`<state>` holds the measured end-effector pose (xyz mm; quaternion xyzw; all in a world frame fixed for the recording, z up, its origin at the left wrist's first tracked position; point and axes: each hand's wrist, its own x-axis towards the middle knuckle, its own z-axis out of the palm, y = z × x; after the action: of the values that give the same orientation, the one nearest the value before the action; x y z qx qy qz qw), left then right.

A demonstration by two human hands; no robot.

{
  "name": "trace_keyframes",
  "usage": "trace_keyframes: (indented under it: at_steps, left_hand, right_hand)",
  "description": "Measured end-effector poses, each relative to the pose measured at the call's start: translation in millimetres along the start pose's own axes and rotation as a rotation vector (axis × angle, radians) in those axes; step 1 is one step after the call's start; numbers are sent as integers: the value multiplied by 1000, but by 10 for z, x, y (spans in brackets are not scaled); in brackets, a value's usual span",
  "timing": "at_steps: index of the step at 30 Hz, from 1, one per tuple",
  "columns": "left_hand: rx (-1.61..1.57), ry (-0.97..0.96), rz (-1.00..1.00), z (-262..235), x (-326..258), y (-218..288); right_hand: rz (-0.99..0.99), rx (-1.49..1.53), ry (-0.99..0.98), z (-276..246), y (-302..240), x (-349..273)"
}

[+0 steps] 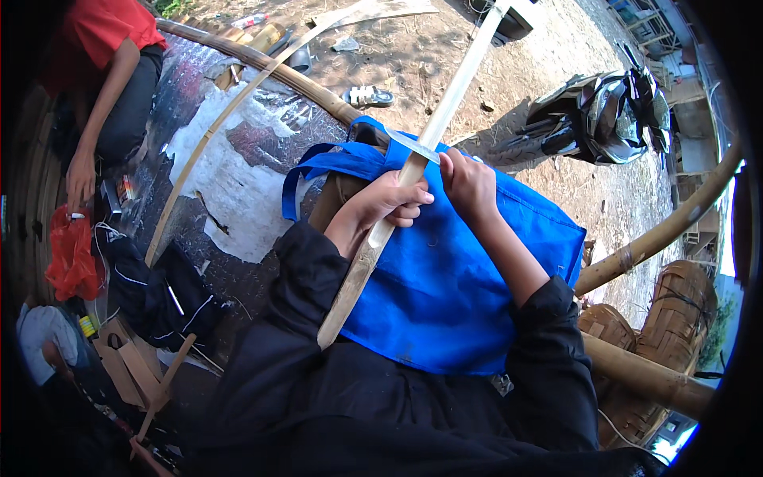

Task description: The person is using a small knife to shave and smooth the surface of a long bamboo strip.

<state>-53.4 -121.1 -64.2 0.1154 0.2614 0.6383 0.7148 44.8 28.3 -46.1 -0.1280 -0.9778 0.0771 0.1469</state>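
A long pale strip of wood or bamboo [461, 83] slants from my lap up to the top of the view. My left hand [389, 200] is wrapped round its darker lower part, whose end rests against my black clothing. Just above that grip, a knife [411, 146] with a curved blade lies across the strip. My right hand [470, 188] is closed at the blade's right end; its fingers hide the handle. Under both hands a blue cloth bag [445, 294] covers my lap.
At left, a person in red [111, 48] reaches toward a red plastic bag [71, 254]. A long curved strip [208, 137] crosses a worn sheet [238, 171]. Bamboo poles [636, 370] and woven baskets [675, 306] stand right. A black plastic bag [596, 115] lies beyond.
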Motion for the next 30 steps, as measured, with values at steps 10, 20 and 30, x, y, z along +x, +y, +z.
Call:
trace_keyframes:
  at_steps: [10, 20, 30]
  left_hand:
    - [76, 143, -3, 74, 27, 37]
    - [160, 192, -48, 149, 0, -27]
    - [-38, 52, -51, 6, -12, -35]
  right_hand:
    - [48, -6, 133, 236, 37, 52]
    - [430, -45, 241, 359, 334, 457]
    - [413, 104, 46, 209, 350, 601]
